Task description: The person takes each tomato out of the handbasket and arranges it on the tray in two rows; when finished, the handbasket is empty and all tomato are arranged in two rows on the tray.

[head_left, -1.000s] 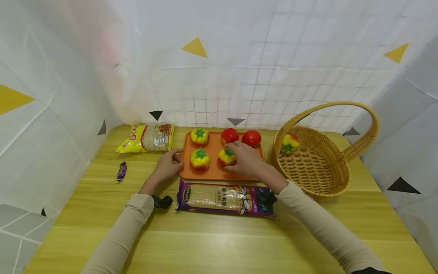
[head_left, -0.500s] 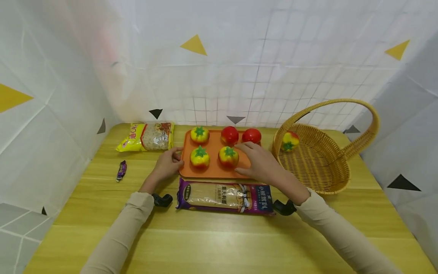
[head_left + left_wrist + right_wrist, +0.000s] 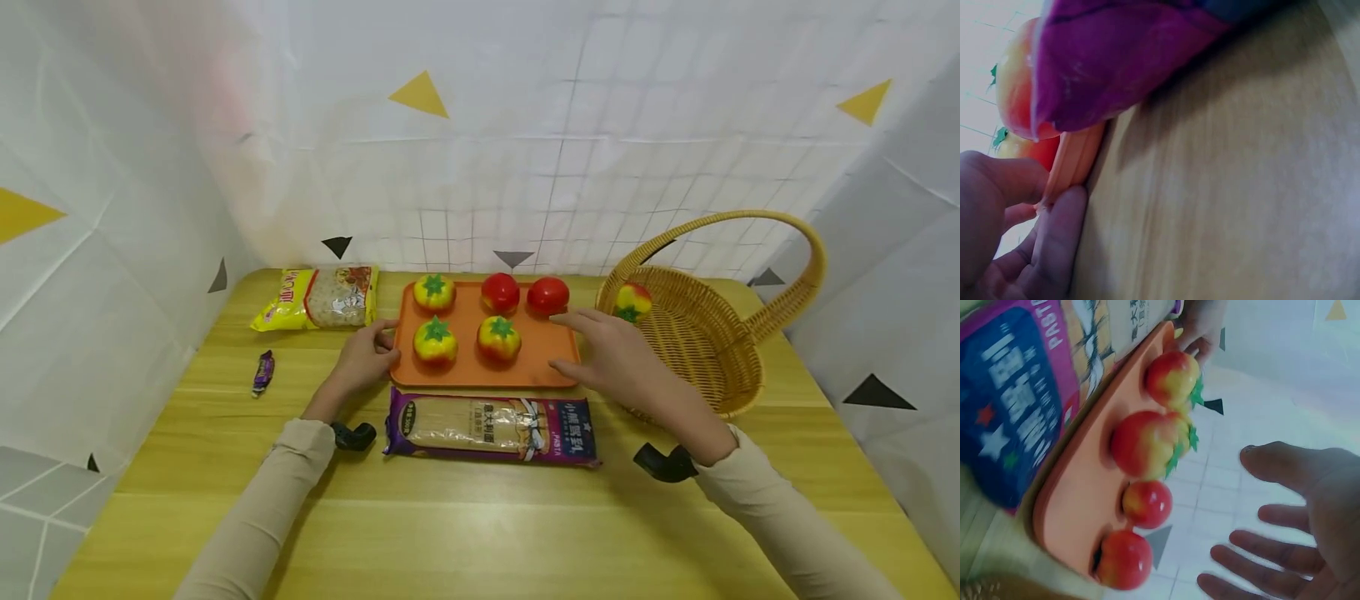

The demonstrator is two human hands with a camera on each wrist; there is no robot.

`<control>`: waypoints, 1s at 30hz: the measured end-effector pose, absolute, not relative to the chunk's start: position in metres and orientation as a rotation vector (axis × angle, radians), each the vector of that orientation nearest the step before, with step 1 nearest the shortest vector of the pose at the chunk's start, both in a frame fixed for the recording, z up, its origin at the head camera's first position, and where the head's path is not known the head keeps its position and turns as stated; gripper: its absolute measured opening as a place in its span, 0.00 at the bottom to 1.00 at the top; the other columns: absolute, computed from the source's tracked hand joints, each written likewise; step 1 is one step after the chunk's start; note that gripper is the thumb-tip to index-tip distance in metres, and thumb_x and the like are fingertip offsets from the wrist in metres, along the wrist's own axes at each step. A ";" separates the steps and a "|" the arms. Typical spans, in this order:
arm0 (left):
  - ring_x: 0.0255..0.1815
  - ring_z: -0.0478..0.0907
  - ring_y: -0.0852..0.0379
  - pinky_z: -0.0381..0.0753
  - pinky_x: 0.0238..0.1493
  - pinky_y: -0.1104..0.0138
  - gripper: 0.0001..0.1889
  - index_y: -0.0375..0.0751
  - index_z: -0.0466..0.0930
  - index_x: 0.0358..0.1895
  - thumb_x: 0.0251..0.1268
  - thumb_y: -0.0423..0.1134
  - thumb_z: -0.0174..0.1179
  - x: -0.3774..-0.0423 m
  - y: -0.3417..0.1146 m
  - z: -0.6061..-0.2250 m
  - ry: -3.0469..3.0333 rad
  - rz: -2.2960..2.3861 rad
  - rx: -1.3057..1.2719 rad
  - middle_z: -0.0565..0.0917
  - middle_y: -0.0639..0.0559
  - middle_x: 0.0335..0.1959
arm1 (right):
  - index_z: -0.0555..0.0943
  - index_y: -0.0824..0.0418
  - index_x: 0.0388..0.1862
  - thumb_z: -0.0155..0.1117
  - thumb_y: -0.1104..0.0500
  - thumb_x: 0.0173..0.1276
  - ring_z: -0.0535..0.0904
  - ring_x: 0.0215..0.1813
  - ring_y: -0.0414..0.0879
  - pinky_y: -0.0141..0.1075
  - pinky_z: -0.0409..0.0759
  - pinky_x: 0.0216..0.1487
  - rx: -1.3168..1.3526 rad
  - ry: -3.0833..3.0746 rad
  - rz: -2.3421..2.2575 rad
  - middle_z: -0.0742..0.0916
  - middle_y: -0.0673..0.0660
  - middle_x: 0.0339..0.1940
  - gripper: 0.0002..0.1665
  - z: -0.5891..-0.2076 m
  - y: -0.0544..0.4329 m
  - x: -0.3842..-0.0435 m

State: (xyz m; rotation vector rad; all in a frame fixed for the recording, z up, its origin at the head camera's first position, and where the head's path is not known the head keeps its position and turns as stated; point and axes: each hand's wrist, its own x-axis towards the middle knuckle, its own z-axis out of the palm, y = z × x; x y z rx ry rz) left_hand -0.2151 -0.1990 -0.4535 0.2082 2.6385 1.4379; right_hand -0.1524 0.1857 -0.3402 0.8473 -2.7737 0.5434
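Note:
My left hand (image 3: 364,357) pinches the left edge of an orange tray (image 3: 536,367), thumb above the rim and fingers below it in the left wrist view. Three yellow-red toy tomatoes with green leaf tops stand on the tray: one at back left (image 3: 434,293), one at front left (image 3: 435,342) and one at front middle (image 3: 498,340). Two red toy tomatoes, one (image 3: 500,293) beside the other (image 3: 548,297), sit along its back edge. My right hand (image 3: 618,354) hovers by the tray's right end, fingers spread and holding nothing in the right wrist view.
A wicker basket (image 3: 738,392) with a tall handle stands at right, another yellow-red toy tomato (image 3: 633,302) inside it. A pasta packet (image 3: 491,429) lies in front of the tray. A yellow food bag (image 3: 318,298) and a purple-wrapped candy (image 3: 263,372) lie at left.
My right hand has come off the front-middle tomato and moved right, toward the basket. That tomato stays on the tray. My left hand keeps its grip on the tray edge.

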 end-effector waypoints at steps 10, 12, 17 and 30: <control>0.42 0.81 0.48 0.84 0.35 0.63 0.29 0.39 0.69 0.71 0.67 0.32 0.61 -0.217 -0.204 -0.452 2.668 1.406 0.211 0.78 0.41 0.43 | 0.82 0.62 0.57 0.78 0.55 0.58 0.83 0.50 0.57 0.53 0.82 0.48 0.813 -2.702 0.526 0.86 0.60 0.52 0.29 -0.334 0.224 -0.140; 0.42 0.81 0.48 0.84 0.35 0.63 0.28 0.39 0.69 0.71 0.67 0.32 0.61 -0.216 -0.204 -0.451 2.662 1.406 0.211 0.78 0.40 0.44 | 0.83 0.62 0.56 0.79 0.56 0.57 0.84 0.48 0.57 0.54 0.82 0.47 0.811 -2.676 0.514 0.86 0.60 0.51 0.28 -0.332 0.231 -0.140; 0.41 0.81 0.48 0.84 0.35 0.63 0.29 0.38 0.69 0.72 0.68 0.32 0.60 -0.215 -0.204 -0.452 2.651 1.423 0.221 0.77 0.40 0.43 | 0.84 0.64 0.54 0.79 0.59 0.55 0.85 0.43 0.56 0.51 0.84 0.41 0.829 -2.613 0.467 0.87 0.61 0.48 0.27 -0.324 0.242 -0.143; 0.42 0.81 0.48 0.85 0.35 0.63 0.30 0.38 0.67 0.73 0.68 0.33 0.61 -0.216 -0.201 -0.454 2.639 1.408 0.192 0.79 0.39 0.45 | 0.80 0.68 0.59 0.78 0.56 0.59 0.81 0.51 0.65 0.60 0.79 0.50 0.689 -2.792 0.381 0.84 0.68 0.52 0.32 -0.317 0.264 -0.161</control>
